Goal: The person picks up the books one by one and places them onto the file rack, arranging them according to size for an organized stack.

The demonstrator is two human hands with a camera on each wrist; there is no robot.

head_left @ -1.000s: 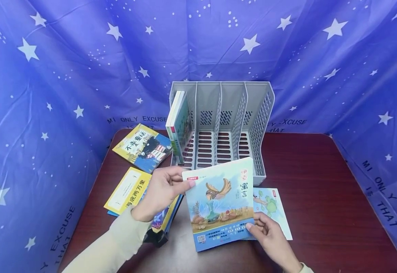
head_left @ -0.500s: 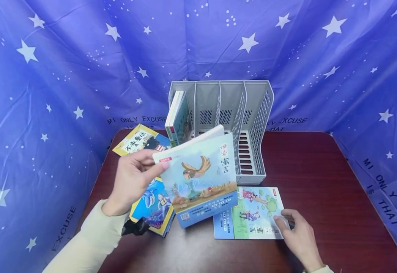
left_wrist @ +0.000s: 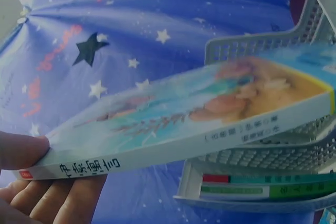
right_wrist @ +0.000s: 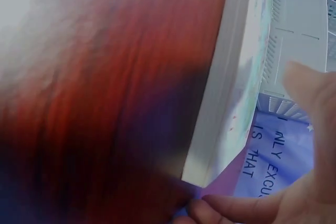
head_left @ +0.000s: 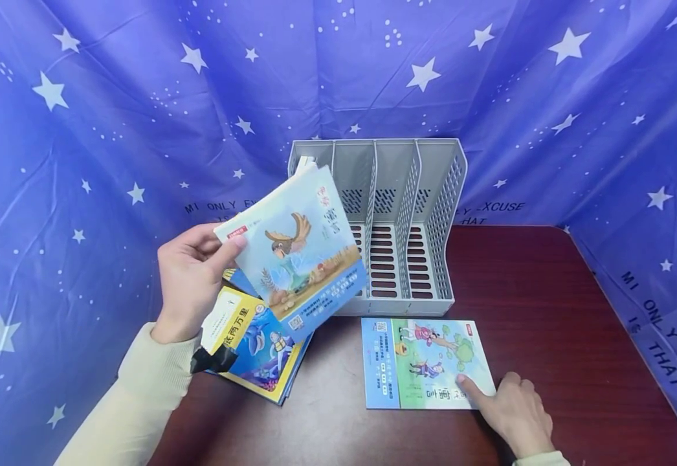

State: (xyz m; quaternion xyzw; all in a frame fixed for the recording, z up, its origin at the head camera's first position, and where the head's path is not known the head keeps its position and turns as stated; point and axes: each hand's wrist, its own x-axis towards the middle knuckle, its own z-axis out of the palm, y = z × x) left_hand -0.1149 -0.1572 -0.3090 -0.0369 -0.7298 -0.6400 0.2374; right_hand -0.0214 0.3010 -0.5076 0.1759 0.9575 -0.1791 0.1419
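My left hand (head_left: 189,285) pinches a picture book (head_left: 298,252) at its upper left corner, thumb on the cover and fingers beneath, as the left wrist view shows. The light blue book, with a bird on its cover, hangs tilted in the air in front of the grey file rack (head_left: 446,259). A second picture book (head_left: 432,362), green and blue, lies flat on the table. At its right edge is my right hand (head_left: 516,411), thumb over the cover and fingers beside the edge. In the right wrist view the thumb (right_wrist: 310,85) looks apart from the cover.
Books (left_wrist: 294,190) stand in the rack's leftmost slot, mostly hidden by the held book in the head view. Under my left hand lies a stack of yellow and blue books (head_left: 268,349). Starry blue cloth (head_left: 362,65) surrounds the dark red table (head_left: 548,291).
My right hand has let go of the bird book and moved right to the green and blue book. The left hand has carried the bird book left and up.
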